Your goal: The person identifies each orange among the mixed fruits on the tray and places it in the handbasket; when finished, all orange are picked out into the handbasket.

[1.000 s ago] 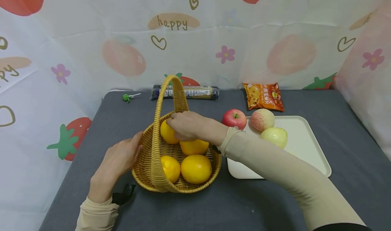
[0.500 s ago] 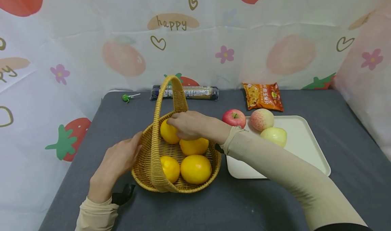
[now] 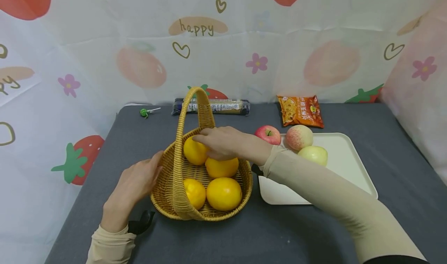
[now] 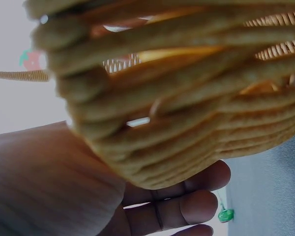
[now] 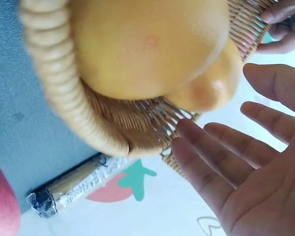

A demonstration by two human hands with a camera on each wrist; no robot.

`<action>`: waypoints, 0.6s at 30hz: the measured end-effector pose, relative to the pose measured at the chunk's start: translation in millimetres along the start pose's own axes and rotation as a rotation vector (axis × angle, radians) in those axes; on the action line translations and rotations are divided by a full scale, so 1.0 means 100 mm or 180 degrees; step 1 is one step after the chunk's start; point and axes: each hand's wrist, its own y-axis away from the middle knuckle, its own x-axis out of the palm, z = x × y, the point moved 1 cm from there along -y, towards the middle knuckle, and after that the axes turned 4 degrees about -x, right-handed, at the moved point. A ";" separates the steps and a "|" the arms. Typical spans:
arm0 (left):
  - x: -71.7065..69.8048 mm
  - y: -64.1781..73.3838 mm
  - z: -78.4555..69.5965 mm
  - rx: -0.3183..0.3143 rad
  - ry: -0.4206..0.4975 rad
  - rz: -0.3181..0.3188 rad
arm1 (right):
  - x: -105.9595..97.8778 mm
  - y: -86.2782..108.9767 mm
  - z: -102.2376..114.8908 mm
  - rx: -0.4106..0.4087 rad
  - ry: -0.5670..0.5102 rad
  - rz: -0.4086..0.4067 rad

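Note:
A yellow wicker basket (image 3: 167, 202) with a tall arched handle holds several smooth yellow-orange fruits, one of them an oval fruit (image 3: 224, 194) at the front right. My left hand (image 3: 137, 180) rests against the basket's left side; in the left wrist view its loosely bent fingers (image 4: 199, 206) show past the woven wall. Over the back of the basket is my right hand (image 3: 223, 143), beside the rear-left fruit (image 3: 195, 150) and overlapping the rear-right fruit (image 3: 222, 168). The right wrist view shows its fingers spread and fairly straight, with nothing held in the palm.
Right of the basket lies a cream tray (image 3: 349, 171) with a peach (image 3: 299, 137) and a pale green fruit (image 3: 314, 154). A red apple (image 3: 268, 134) sits at its corner. Behind are an orange snack bag (image 3: 301, 111), a long wrapped packet (image 3: 228, 106) and a green lollipop (image 3: 144, 113).
My right hand and forearm have shifted slightly right, uncovering more of the rear-left fruit. The left hand and the basket have stayed in place.

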 end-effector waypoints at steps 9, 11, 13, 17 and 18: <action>-0.01 -0.01 -0.01 -0.0003 -0.0017 -0.0013 | -0.01 0.50 -0.06 -0.0254 0.0082 -0.0590; -0.01 -0.01 0.00 0.0007 -0.0025 -0.0018 | 0.02 0.65 -0.09 -0.0312 0.0061 -0.0794; 0.00 -0.02 0.00 0.0018 -0.0035 -0.0018 | 0.06 0.81 -0.12 -0.0339 0.0059 -0.1011; -0.01 -0.02 0.01 0.0007 -0.0086 -0.0020 | 0.13 1.11 -0.18 -0.0320 0.0096 -0.1401; -0.02 -0.02 0.01 -0.0003 -0.0093 -0.0017 | 0.15 1.18 -0.20 -0.0319 0.0135 -0.1505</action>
